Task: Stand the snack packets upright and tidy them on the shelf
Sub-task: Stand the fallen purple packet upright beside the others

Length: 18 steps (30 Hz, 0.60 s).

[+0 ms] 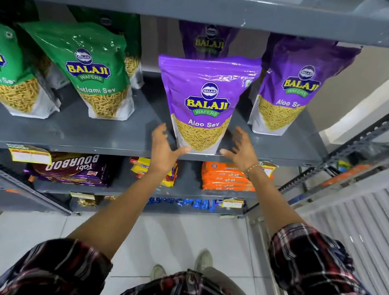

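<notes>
A purple Aloo Sev packet (204, 101) stands upright near the front edge of the grey shelf (109, 137). My left hand (165, 148) is open just left of its base, thumb touching the bottom corner. My right hand (241, 149) is open just right of the base, fingers spread, thumb near the bottom corner. Another purple packet (290, 94) stands to the right, and one more (208, 41) stands behind in shadow. Two green Ratlami Sev packets (94, 72) (9, 72) stand to the left, leaning forward, with more green packets behind them.
The shelf above (201, 4) overhangs the packets. Lower shelves hold Bourbon biscuit packs (71, 168), yellow packs (140, 166) and orange packs (226, 177). A slotted metal upright (354, 142) and a ribbed shutter (357, 232) stand at the right. White tiled floor lies below.
</notes>
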Tool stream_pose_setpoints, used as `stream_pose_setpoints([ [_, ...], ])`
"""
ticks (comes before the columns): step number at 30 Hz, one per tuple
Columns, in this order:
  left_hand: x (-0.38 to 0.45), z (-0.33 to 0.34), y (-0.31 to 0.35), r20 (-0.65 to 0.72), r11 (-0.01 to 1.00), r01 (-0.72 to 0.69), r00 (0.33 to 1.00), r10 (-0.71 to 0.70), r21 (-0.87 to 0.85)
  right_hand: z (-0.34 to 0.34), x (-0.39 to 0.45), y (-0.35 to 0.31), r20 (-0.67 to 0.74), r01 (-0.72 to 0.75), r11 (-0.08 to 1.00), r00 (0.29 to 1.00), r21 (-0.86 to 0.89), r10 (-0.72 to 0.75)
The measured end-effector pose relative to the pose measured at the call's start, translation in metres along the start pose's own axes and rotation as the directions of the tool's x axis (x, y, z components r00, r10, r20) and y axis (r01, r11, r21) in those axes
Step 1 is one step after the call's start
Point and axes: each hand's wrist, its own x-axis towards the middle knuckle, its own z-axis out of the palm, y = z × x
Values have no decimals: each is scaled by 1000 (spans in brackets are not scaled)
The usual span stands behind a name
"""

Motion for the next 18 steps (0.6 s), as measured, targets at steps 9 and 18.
stream_pose_setpoints([
  [9, -14, 121, 70, 373, 905, -408, 863, 340, 121, -119, 25, 20, -656, 26, 999, 753, -38, -44],
  [18, 90, 202, 114, 426, 959, -214, 897, 117, 187, -203, 88, 23, -18, 24, 982, 999, -185, -27],
])
